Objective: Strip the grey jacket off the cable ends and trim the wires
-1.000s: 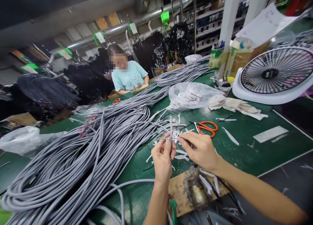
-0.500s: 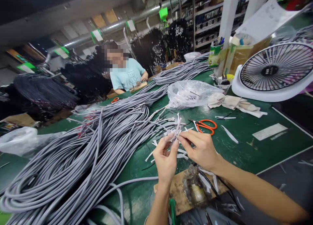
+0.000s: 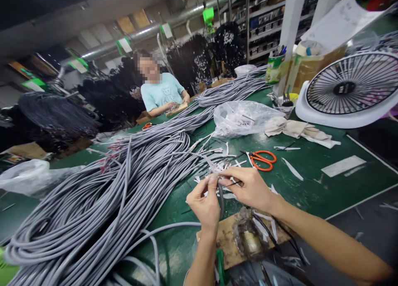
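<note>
My left hand is closed, with thumb and finger pinched on the end of a grey cable, which hangs down beside the palm. My right hand meets it from the other side, its fingertips pinched at the same cable end. A thin black strand shows by the right fingers. The fingers hide most of the stripped tip. Just beyond the hands lie white strips and orange-handled scissors. Below stands a wooden board with a dark, crusted metal lump on it.
A large bundle of grey cables covers the left of the green table. Behind the hands are a clear plastic bag, cloth gloves and a white fan. A person in a light blue shirt sits across the table.
Both hands have come slightly left and turned; the light strands that stood up from the fingers now lean away, and the grey cable shows below them. The person opposite has moved their arms.
</note>
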The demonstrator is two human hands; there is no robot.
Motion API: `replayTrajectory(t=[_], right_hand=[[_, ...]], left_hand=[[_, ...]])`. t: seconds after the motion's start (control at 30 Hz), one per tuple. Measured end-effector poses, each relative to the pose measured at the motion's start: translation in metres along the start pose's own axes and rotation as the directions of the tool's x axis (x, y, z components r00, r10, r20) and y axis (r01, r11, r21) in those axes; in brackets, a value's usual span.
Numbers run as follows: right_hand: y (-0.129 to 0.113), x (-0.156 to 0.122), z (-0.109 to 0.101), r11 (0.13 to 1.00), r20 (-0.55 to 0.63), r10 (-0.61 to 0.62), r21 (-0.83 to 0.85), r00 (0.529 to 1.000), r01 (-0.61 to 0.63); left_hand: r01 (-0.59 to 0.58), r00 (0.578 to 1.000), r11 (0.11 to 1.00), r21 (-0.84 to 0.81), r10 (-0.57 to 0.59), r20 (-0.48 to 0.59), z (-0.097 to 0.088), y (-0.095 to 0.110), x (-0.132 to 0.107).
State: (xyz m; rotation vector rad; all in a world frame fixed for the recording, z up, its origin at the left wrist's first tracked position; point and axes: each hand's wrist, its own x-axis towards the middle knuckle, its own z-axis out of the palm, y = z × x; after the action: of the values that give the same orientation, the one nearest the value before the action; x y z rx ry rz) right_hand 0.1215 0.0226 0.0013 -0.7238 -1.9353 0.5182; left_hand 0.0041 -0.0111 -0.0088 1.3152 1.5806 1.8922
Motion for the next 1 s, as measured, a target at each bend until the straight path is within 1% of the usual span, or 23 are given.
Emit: replayTrajectory(t=[0.1,0.17,0.23,0.27,0.33,0.4,0.47,0.53,0.6,0.67,0.7,0.77,0.8,0.87,0.9,0.93,0.97,1.0], right_hand=[[-0.001,0.0,0.001,0.994,0.01,-0.036,-0.103,0.999,0.037],[-0.003,-0.001,0.0,0.992,0.023,-0.043,-0.116,0.999,0.045],[-0.004,-0.001,-0.002,0.994,0.033,-0.029,-0.102,0.999,0.032],[-0.004,0.0,-0.003,0.995,0.037,-0.015,-0.094,0.999,0.019],[-0.004,0.0,-0.004,0.996,0.04,0.012,-0.086,0.999,-0.008],[-0.003,0.001,-0.004,0.996,0.031,0.031,-0.085,0.999,-0.029],[-0.002,0.002,-0.003,0.995,0.015,0.045,-0.087,0.999,-0.044],[0.0,0.002,-0.002,0.994,-0.001,0.061,-0.09,0.998,-0.061],[0.002,0.002,-0.001,0.993,-0.002,0.072,-0.095,0.997,-0.072],[0.002,0.002,0.0,0.992,-0.002,0.076,-0.098,0.997,-0.075],[0.002,0.002,0.0,0.992,-0.001,0.075,-0.097,0.997,-0.075],[0.002,0.002,-0.001,0.993,-0.001,0.074,-0.093,0.997,-0.074],[0.002,0.002,-0.001,0.993,-0.002,0.073,-0.09,0.997,-0.073],[0.001,0.002,-0.001,0.994,-0.005,0.069,-0.084,0.998,-0.069],[0.002,0.002,-0.001,0.994,-0.007,0.067,-0.081,0.998,-0.068],[0.002,0.002,-0.001,0.995,-0.009,0.067,-0.079,0.998,-0.067],[0.002,0.002,-0.001,0.995,-0.01,0.067,-0.077,0.998,-0.067],[0.002,0.002,-0.001,0.995,-0.01,0.067,-0.074,0.998,-0.067]], left_hand=[[-0.031,0.997,0.999,0.028,0.033,-0.075,-0.002,-0.001,0.002],[-0.061,0.994,0.998,0.032,0.064,-0.088,-0.003,-0.001,0.004],[-0.052,0.997,0.999,0.004,0.052,-0.057,-0.004,0.0,0.006],[-0.024,0.999,0.999,-0.032,0.023,-0.024,-0.004,0.0,0.007],[0.072,0.996,0.983,-0.168,-0.063,0.056,-0.002,0.002,0.009],[0.207,0.976,0.912,-0.355,-0.166,0.144,0.0,0.003,0.01],[0.348,0.937,0.784,-0.514,-0.268,0.226,0.002,0.003,0.012],[0.444,0.896,0.651,-0.616,-0.343,0.283,0.002,0.003,0.015],[0.481,0.873,0.551,-0.682,-0.377,0.31,0.0,0.003,0.019],[0.475,0.871,0.493,-0.729,-0.386,0.306,-0.005,0.003,0.024],[0.458,0.875,0.479,-0.749,-0.393,0.283,-0.008,0.003,0.026],[0.383,0.894,0.49,-0.783,-0.408,0.182,-0.015,0.003,0.03],[0.333,0.905,0.522,-0.785,-0.412,0.11,-0.017,0.002,0.032],[0.263,0.913,0.643,-0.72,-0.407,-0.031,-0.019,0.0,0.033],[0.268,0.918,0.713,-0.648,-0.394,-0.055,-0.019,-0.001,0.033],[0.3,0.927,0.776,-0.555,-0.375,-0.023,-0.018,-0.003,0.032],[0.344,0.933,0.823,-0.452,-0.355,0.063,-0.016,-0.005,0.03],[0.378,0.925,0.855,-0.354,-0.333,0.182,-0.014,-0.006,0.028]])
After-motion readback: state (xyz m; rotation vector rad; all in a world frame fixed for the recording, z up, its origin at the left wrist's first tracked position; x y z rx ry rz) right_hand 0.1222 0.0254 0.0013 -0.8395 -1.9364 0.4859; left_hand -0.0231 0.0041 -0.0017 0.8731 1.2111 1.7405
